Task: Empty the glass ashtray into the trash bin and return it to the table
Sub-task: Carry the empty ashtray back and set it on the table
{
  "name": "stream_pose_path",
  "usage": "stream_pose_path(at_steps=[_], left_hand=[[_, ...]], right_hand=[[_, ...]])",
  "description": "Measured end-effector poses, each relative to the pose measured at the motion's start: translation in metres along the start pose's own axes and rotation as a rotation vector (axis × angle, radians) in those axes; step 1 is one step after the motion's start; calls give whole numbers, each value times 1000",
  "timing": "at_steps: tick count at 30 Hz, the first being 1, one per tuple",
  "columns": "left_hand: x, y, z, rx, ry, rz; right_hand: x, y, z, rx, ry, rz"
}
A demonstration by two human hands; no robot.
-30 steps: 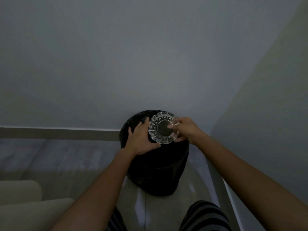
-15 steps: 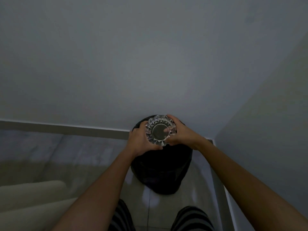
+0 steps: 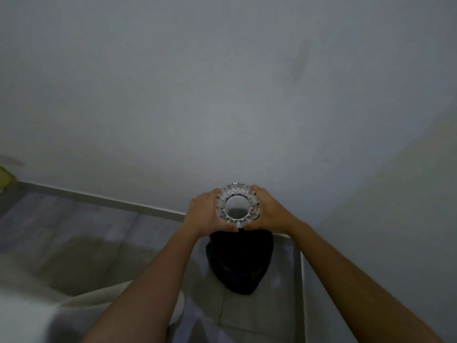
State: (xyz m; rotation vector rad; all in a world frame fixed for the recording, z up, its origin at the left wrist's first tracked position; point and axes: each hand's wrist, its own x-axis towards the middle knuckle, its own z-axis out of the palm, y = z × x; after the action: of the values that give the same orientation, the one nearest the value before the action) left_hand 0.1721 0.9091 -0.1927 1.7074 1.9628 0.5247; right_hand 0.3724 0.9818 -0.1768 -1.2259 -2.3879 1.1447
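The cut-glass ashtray (image 3: pixel 238 209) is held up in the air between both hands, its round base facing me. My left hand (image 3: pixel 204 214) grips its left rim and my right hand (image 3: pixel 268 212) grips its right rim. Below them the black trash bin (image 3: pixel 241 263) stands on the floor in the corner of the room, its top partly hidden by my hands. I cannot tell what is inside the ashtray.
Grey walls meet at the corner behind the bin, with a skirting board (image 3: pixel 99 198) along the floor. A pale cushioned seat (image 3: pixel 37 308) fills the lower left. The tiled floor (image 3: pixel 74 231) stretches to the left.
Both hands have lifted the ashtray up and away from the bin's mouth. The right hand shifted from pinching the rim to cupping the side, and my view has risen.
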Motion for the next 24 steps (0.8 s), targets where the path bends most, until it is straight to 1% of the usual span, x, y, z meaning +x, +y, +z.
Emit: stream_pose_path(at_steps=[2,5,7,10,13,18,21,24], left_hand=[[-23,16,-50,22,46,10],[-62,41,-115,78,101,-7],[-83,49,-145,124,153,-9],[-118,56,-179,187,225,-25],[-151,53,-196,169,323,-72],[-224,32,-221,186,456,-196],[-279,14,-234,183,564,-293],[-348,-4,-246,217,628,-394]], right_hand=[[-9,-52,-19,0,5,-37],[-26,-128,-41,-35,7,-43],[-34,-162,-50,-149,7,-80],[-44,-200,-53,-392,-7,-194],[-48,-232,-48,-498,-8,-296],[-60,-292,-18,-524,-91,-461],[-64,-331,17,-548,-132,-569],[-81,-376,64,-579,-186,-694]])
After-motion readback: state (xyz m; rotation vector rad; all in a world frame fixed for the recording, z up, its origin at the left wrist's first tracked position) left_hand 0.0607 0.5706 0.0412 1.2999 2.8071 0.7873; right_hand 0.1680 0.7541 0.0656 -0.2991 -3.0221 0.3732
